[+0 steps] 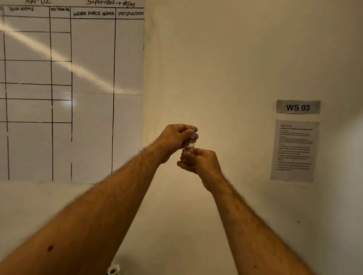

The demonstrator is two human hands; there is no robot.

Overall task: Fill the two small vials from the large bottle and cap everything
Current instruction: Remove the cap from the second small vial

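Both arms are raised in front of the wall. A small clear vial (189, 145) with a coloured label stands upright between my hands. My right hand (200, 163) grips its lower body from below. My left hand (174, 137) curls its fingers round the light blue cap (192, 134) on top of the vial. The large bottle and the other vial are out of view.
A whiteboard with a drawn table (66, 86) covers the wall at left. A "WS 03" sign (298, 107) and a printed instruction sheet (294, 150) hang at right. A white flower (113, 270) peeks in at the bottom edge.
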